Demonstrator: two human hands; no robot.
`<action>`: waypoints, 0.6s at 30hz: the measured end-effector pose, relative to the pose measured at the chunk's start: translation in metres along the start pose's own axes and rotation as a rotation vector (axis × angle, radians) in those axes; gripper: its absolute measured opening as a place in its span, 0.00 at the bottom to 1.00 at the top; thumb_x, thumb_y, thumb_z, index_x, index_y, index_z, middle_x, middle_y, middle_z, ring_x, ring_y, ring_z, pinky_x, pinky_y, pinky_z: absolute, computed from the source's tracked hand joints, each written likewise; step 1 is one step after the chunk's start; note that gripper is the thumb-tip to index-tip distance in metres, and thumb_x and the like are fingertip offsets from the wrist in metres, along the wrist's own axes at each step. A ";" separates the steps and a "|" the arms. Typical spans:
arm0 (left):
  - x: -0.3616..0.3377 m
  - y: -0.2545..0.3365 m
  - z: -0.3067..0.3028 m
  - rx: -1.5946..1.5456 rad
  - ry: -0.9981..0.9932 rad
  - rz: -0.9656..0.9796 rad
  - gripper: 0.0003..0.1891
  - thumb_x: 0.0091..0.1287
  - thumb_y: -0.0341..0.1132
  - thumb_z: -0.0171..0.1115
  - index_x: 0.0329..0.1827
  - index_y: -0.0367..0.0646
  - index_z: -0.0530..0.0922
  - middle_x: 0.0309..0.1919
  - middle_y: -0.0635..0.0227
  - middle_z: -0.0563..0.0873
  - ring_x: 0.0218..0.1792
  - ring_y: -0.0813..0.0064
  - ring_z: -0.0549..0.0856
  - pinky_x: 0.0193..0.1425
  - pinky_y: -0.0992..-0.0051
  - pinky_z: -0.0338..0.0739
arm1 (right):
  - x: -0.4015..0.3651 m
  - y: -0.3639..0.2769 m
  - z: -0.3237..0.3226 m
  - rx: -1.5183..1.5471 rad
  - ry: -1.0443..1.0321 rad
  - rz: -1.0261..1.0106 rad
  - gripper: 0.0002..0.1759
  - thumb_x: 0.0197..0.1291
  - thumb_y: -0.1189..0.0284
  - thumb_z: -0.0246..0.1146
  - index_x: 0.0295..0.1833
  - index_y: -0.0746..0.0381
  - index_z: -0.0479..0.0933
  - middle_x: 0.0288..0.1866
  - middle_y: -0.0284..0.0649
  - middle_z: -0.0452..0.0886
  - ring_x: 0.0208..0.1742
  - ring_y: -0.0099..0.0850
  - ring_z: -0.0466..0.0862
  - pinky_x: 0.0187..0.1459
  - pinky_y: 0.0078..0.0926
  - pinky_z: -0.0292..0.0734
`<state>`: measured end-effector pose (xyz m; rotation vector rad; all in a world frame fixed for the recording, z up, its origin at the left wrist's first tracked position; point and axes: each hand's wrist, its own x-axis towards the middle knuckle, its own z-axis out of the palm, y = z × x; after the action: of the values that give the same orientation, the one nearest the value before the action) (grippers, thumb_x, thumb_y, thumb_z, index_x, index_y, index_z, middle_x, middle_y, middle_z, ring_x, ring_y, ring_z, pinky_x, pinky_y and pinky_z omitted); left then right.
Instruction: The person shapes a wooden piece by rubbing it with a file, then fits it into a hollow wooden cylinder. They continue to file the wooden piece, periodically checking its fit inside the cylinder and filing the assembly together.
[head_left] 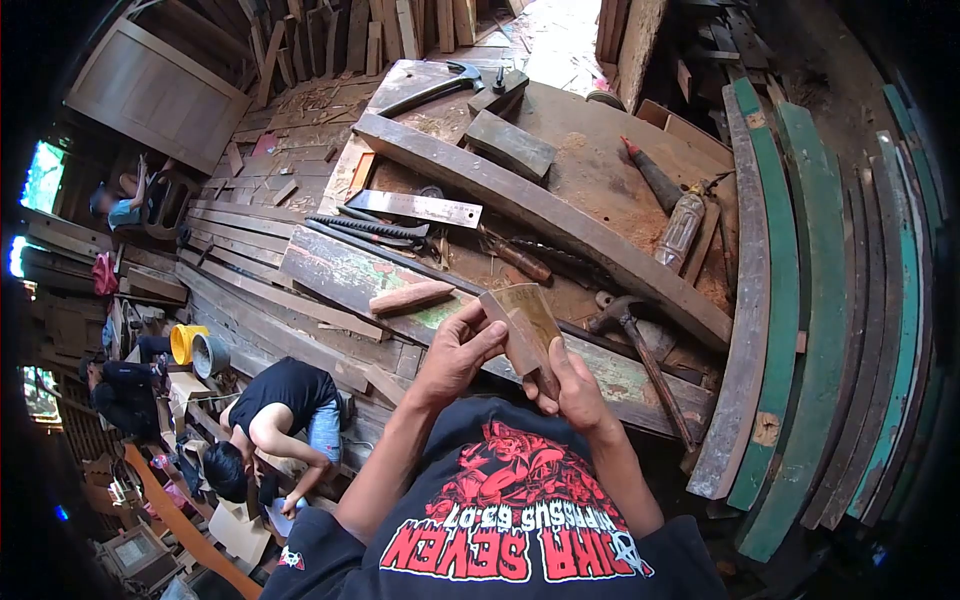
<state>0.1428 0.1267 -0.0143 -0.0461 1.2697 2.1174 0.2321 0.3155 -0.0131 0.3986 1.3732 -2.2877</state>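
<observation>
In front of my chest, both hands hold a folded, tan piece of what looks like sandpaper (527,318), with faint printing on its back. My left hand (462,350) pinches its left edge between thumb and fingers. Closed on the lower right edge is my right hand (578,388). A shaped, tapered piece of wood (411,297) lies on the board with worn green paint (350,275), just beyond my left hand. To the right of my right hand, a claw hammer (650,365) rests with its handle pointing towards me.
Across the bench lie a long beam (560,230), a metal square (418,208), another hammer (435,85), wooden blocks (510,143) and a bottle (682,228). Green-painted planks (805,300) stand at right. A person (285,420) bends over at lower left, near a yellow bucket (182,344).
</observation>
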 end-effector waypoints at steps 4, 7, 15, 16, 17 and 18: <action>0.001 0.002 -0.004 0.043 -0.065 -0.007 0.24 0.80 0.33 0.63 0.75 0.35 0.72 0.65 0.63 0.83 0.64 0.73 0.84 0.69 0.67 0.82 | 0.002 0.008 -0.005 0.031 0.000 -0.010 0.37 0.83 0.38 0.42 0.59 0.63 0.76 0.30 0.31 0.78 0.20 0.14 0.66 0.22 0.15 0.59; 0.000 0.003 0.000 0.084 -0.093 0.005 0.23 0.80 0.34 0.64 0.74 0.35 0.74 0.62 0.65 0.85 0.63 0.77 0.84 0.68 0.72 0.81 | 0.001 0.005 -0.006 0.044 -0.037 0.007 0.31 0.82 0.44 0.51 0.60 0.64 0.75 0.32 0.32 0.78 0.20 0.14 0.66 0.21 0.15 0.59; 0.001 -0.001 0.009 0.156 -0.094 0.040 0.22 0.79 0.32 0.65 0.72 0.33 0.76 0.62 0.63 0.87 0.62 0.78 0.85 0.69 0.76 0.77 | -0.003 -0.007 0.008 0.125 0.059 -0.026 0.34 0.71 0.59 0.72 0.73 0.60 0.66 0.39 0.33 0.80 0.28 0.16 0.79 0.22 0.13 0.67; 0.001 -0.003 0.009 0.147 -0.064 0.056 0.21 0.79 0.32 0.65 0.71 0.33 0.76 0.61 0.63 0.87 0.61 0.79 0.85 0.68 0.76 0.78 | -0.002 -0.006 0.009 0.136 0.097 -0.051 0.35 0.70 0.60 0.73 0.74 0.59 0.65 0.39 0.33 0.80 0.30 0.17 0.81 0.23 0.13 0.69; 0.003 -0.005 0.008 0.138 -0.035 0.073 0.20 0.79 0.31 0.65 0.70 0.33 0.76 0.61 0.62 0.87 0.61 0.79 0.85 0.68 0.76 0.78 | -0.001 -0.003 0.006 0.085 0.109 -0.105 0.35 0.70 0.61 0.73 0.74 0.60 0.65 0.41 0.34 0.81 0.31 0.18 0.82 0.25 0.14 0.71; 0.004 -0.006 0.007 0.128 -0.004 0.089 0.20 0.79 0.31 0.64 0.70 0.33 0.77 0.60 0.62 0.88 0.60 0.79 0.85 0.68 0.76 0.78 | 0.001 0.003 0.000 0.035 0.121 -0.157 0.34 0.71 0.62 0.73 0.73 0.61 0.65 0.42 0.34 0.81 0.32 0.18 0.82 0.26 0.14 0.73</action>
<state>0.1455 0.1362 -0.0166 0.0716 1.4261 2.1039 0.2326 0.3136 -0.0162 0.4627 1.4716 -2.4534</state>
